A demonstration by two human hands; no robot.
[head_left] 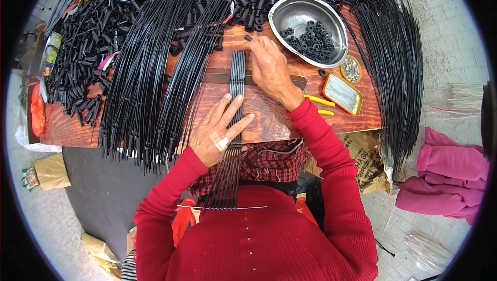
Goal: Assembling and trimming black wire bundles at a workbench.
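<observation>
My left hand (pixel 211 128) lies with its fingers spread over a flat row of thin black rods (pixel 237 69). An adhesive bandage is on it. The rods run from the tabletop toward my body, where a thin white stick (pixel 253 207) crosses their near ends. My right hand (pixel 273 69) is closed, pinching a small black tube piece (pixel 248 38) at its fingertips, just beyond the far ends of the rods. A dark flat bar (pixel 217 76) lies crosswise by the rods. Yellow-handled pliers (pixel 321 104) rest beside my right wrist.
A steel bowl (pixel 277 9) holds small black rings. Near it are a yellow-rimmed dish (pixel 351 69) of small metal bits and an orange tray (pixel 344 93) of fine pins. Bundles of black rods (pixel 142 79) lie left, another bundle (pixel 398 69) right. Black tubular parts (pixel 77 58) are heaped far left.
</observation>
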